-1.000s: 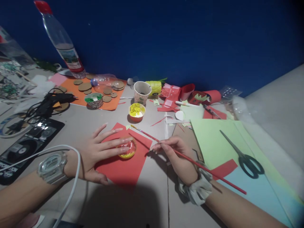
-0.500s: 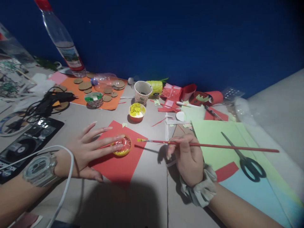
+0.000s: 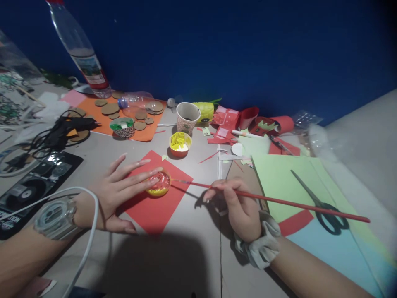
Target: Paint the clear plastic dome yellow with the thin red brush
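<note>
My left hand lies with spread fingers, its fingertips resting on a clear round plastic piece with a yellow-painted rim. Under both lies a sheet of red paper. Between the thumb and fingers of my right hand is a long red paintbrush; its tip meets the right side of the yellow rim, though I cannot tell how firmly. Beyond the paper sits a small cup of yellow paint, with a taller paper cup of dark liquid behind it.
Scissors lie on green paper at the right. A water bottle, a green paint cup and cardboard discs stand back left. A white cable crosses my left wrist. Red paper scraps lie behind.
My right hand has swung the paintbrush flatter and brought its tip leftward to the yellow rim. My left hand and the round piece have shifted slightly left.
</note>
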Motion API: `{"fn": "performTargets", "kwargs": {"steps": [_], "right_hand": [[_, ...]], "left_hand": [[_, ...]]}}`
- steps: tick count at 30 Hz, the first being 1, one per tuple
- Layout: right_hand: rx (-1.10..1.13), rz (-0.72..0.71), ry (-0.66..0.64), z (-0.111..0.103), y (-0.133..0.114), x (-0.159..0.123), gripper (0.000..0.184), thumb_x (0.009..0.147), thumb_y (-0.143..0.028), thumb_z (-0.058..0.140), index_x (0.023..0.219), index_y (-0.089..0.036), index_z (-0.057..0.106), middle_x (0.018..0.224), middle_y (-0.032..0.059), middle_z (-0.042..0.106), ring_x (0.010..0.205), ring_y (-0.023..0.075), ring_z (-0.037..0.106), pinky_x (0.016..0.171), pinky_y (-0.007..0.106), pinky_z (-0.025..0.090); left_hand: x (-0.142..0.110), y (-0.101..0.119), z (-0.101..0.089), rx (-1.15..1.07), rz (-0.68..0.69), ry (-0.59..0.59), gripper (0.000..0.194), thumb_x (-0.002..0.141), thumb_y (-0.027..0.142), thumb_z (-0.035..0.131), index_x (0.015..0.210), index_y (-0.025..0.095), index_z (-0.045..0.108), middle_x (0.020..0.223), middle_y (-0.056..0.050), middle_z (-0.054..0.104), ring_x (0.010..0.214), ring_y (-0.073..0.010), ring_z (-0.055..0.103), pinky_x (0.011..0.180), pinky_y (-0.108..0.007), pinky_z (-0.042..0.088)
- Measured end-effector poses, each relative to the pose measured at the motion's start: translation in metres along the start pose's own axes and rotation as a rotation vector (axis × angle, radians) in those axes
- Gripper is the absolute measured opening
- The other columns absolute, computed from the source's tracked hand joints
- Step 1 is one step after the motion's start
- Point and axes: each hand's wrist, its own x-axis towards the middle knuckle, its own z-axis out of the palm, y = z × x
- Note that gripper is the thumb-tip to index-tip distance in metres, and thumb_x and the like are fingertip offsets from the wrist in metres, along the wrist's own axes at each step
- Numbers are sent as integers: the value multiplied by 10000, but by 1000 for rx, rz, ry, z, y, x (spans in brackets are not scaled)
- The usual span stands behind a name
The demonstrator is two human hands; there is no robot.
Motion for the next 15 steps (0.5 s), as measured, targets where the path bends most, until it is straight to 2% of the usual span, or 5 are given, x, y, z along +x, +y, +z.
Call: {"fn": "performTargets", "kwargs": {"steps": [2,6,10,11,15], "right_hand": [[39,-7,7,1,-1,1,192,1044,-241,439,967,-246,615,777,-16,718,709,114,678,668,262,551],[32,39,-118,1,0,0,178,1039,-272,459,968,-235,618,805,2,730,737,131,689,688,286,557],[36,65,69,0,2,0,186,1041,-260,455,959,-242,621,800,-16,715,730,112,688,679,255,557],[63,45,75,1,2,0,195,1043,-255,451,949,-242,621,780,-21,708,711,107,681,664,247,555],[92,10,-84,2,1,1,180,1032,-267,472,955,-230,631,765,-2,722,703,128,688,654,274,568]], "left_hand": [[-1,0,1,-16,-9,3,998,827,839,375,1591,246,130,1447,-96,567,1471,-321,336,1239,-516,-18],[0,1,2,-41,-19,18,987,820,838,364,1587,253,155,1439,-89,575,1469,-317,340,1241,-506,-17],[2,1,1,-58,-23,20,980,816,824,389,1581,248,177,1458,-92,556,1474,-308,333,1243,-501,-22],[2,1,1,-59,-20,22,977,818,820,391,1581,249,175,1465,-90,549,1479,-302,324,1245,-498,-23],[3,1,1,-66,-12,28,962,828,811,387,1580,252,170,1487,-86,525,1496,-277,289,1248,-483,-23]]}}
